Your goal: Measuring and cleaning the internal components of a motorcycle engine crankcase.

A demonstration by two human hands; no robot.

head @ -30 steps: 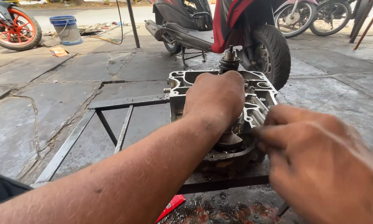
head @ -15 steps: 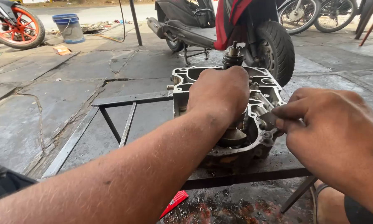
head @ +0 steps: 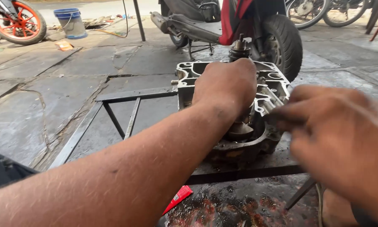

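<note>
While steadying the engine crankcase on the steel frame table: left hand closed over the central assembly, pressing squarely downward; right hand pinched on something small at the right rim, blurred, best kept level.

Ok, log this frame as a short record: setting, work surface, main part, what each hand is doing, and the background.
setting: outdoor paved yard
work surface: metal frame stand
main part: engine casing, open side up, on the stand
left hand: resting on top of the casing, covering its middle
right hand: beside the casing's right edge, blurred; whether it holds anything cannot be told
background: scooter, blue bucket, orange-rimmed wheel
foreground: red object
</note>
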